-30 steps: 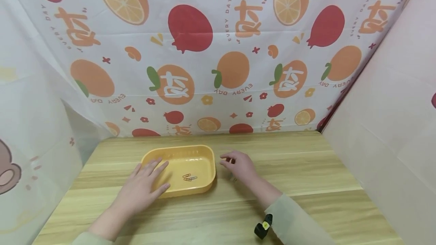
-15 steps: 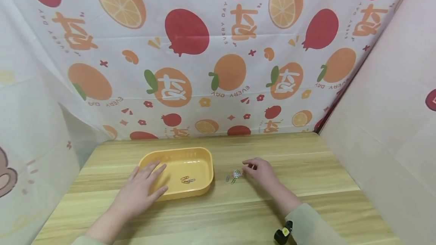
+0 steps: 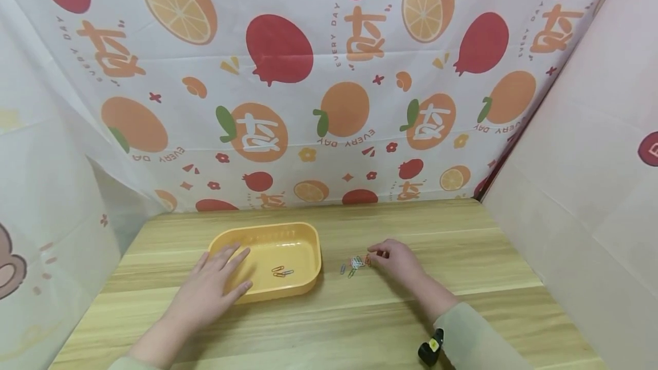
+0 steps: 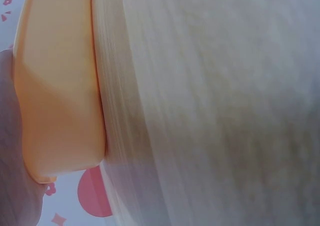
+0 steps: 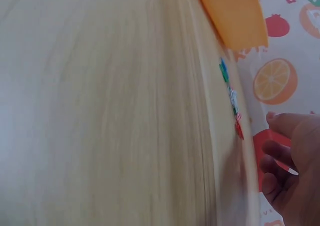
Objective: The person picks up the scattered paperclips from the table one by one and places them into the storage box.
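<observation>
Makeshift tabletop booth; cannot tell whether home, office or lab lies beyond. Base: a pale, wood-grained rectangular tabletop (image 3: 360, 324). Far side: a white, cloth-like sheet (image 3: 324, 67) printed with oranges, red pomegranates and EVERY DAY lettering, fold-creased, reaching down to the table's far edge. Left: a whitish, loosely draped sheet (image 3: 46, 170) with a brown cartoon print. Right: a cream-white, slanting sheet (image 3: 581, 187), one dark-red round print at its margin.
</observation>
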`<state>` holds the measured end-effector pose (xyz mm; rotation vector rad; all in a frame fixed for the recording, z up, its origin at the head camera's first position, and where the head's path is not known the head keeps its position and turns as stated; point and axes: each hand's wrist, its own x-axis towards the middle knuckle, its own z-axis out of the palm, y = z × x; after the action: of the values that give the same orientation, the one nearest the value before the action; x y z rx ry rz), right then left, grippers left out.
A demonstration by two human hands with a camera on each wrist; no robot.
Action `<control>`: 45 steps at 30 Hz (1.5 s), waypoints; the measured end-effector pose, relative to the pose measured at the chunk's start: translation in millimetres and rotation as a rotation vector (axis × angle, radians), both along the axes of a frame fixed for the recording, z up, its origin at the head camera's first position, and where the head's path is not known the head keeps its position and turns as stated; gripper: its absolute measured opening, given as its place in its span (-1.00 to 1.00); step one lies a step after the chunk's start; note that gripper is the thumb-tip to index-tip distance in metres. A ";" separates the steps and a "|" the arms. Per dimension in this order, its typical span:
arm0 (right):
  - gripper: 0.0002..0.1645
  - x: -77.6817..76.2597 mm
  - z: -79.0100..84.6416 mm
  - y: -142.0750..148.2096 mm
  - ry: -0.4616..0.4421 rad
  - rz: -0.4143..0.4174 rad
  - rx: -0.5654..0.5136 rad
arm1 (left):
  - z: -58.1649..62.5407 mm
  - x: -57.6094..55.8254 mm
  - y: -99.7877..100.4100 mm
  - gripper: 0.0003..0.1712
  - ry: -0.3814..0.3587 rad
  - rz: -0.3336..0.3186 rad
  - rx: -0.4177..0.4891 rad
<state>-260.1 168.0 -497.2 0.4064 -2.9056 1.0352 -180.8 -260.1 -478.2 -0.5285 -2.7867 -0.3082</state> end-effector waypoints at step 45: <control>-0.83 -31.0 -10.1 9.9 0.116 0.281 0.311 | -2.6 -0.9 0.8 -0.18 0.016 -0.005 0.005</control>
<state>-291.1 177.9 -507.3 0.8761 -2.9622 0.5503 -181.7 -259.3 -480.8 -0.5342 -2.7688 -0.3106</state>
